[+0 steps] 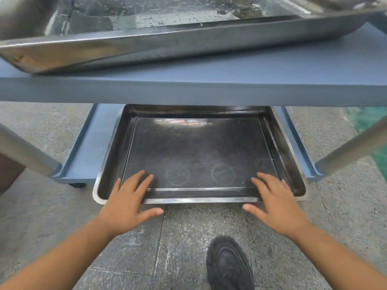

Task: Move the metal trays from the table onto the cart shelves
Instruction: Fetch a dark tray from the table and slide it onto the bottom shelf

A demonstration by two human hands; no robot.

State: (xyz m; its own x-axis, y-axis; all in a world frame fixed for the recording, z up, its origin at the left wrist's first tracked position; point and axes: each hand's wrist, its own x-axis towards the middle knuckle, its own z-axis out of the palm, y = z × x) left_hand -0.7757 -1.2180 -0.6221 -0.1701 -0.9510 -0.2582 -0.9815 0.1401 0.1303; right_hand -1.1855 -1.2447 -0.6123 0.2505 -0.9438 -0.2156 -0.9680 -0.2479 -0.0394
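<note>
A dark, shallow metal tray (199,200) lies on the cart's lower blue shelf (88,151), with its near edge sticking out past the shelf front. My left hand (127,201) holds the near rim at its left part, fingers spread inside the tray and thumb outside the rim. My right hand (276,204) holds the rim the same way at its right part. A second, larger shiny metal tray (188,40) rests slightly askew on the upper blue shelf (209,91).
Round metal cart legs slant down at the left (27,155) and at the right (354,149). Speckled concrete floor lies below, with a green patch (368,122) at the right. My black shoe (228,264) stands just in front of the cart.
</note>
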